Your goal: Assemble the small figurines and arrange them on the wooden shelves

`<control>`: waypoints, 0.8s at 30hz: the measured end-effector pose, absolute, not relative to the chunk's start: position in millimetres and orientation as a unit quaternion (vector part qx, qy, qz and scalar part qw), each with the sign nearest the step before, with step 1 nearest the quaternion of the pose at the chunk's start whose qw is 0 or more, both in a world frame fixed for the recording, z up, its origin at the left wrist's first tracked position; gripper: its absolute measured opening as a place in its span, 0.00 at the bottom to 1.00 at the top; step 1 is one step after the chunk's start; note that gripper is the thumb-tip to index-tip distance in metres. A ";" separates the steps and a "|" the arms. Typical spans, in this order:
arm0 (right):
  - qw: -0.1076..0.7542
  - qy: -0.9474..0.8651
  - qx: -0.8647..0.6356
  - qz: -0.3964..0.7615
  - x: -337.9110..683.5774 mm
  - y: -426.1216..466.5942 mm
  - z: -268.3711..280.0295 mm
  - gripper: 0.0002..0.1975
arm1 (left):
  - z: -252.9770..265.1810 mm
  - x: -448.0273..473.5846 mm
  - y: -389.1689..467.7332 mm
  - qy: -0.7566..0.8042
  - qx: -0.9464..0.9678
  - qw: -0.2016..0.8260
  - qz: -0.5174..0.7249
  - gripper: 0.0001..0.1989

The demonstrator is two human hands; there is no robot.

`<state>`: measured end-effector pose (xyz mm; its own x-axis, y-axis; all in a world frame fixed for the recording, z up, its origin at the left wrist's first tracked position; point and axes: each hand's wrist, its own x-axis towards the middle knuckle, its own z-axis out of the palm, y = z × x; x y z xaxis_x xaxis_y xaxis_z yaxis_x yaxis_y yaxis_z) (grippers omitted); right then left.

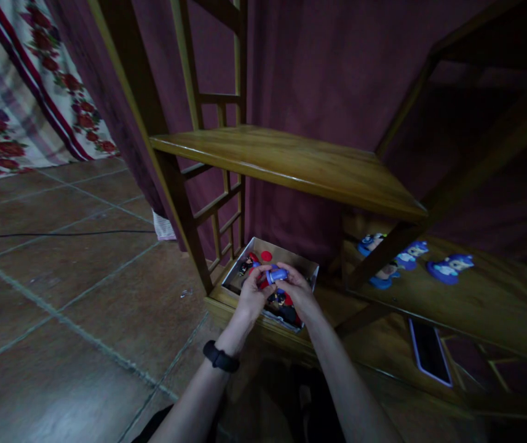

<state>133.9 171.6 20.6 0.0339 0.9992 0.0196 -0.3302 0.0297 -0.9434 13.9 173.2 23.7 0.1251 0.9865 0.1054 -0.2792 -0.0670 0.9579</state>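
Note:
Over an open cardboard box point(307, 266), my left hand point(254, 288) and my right hand point(296, 287) come together on a small blue-purple toy figure point(277, 275). The fingers of both hands are closed around it, one hand at each side. Its details are too small to make out. Inside the box lie several toy figures in red, black and blue, among them a dark one point(246, 266) at the left and a round red piece point(266, 255) near the back. My hands hide part of the contents.
The box stands on the bottom board of a wooden shelf unit, below a higher shelf point(281, 161). To the right, several blue-based figurines point(450, 269) stand on another shelf board. A phone point(430, 351) lies lower right. A black cable point(60, 234) crosses the tiled floor.

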 end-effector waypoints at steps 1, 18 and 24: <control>0.590 -0.408 -0.408 0.565 134.0 171.7 20.7 0.24 | 21.6 14.0 174.1 0.378 0.514 0.541 0.548 0.19; 0.568 -0.420 -0.439 0.556 137.0 169.9 18.3 0.27 | 34.8 9.6 150.2 0.454 0.771 0.219 0.389 0.26; 0.572 -0.404 -0.432 0.569 138.2 168.3 17.3 0.27 | 39.0 10.1 150.0 0.444 0.804 0.178 0.354 0.27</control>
<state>138.2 168.3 17.3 0.0267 0.9992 -0.0293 -0.3020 -0.0199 -0.9531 10.1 150.0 39.0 0.3557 0.8398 0.4102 0.5875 -0.5423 0.6007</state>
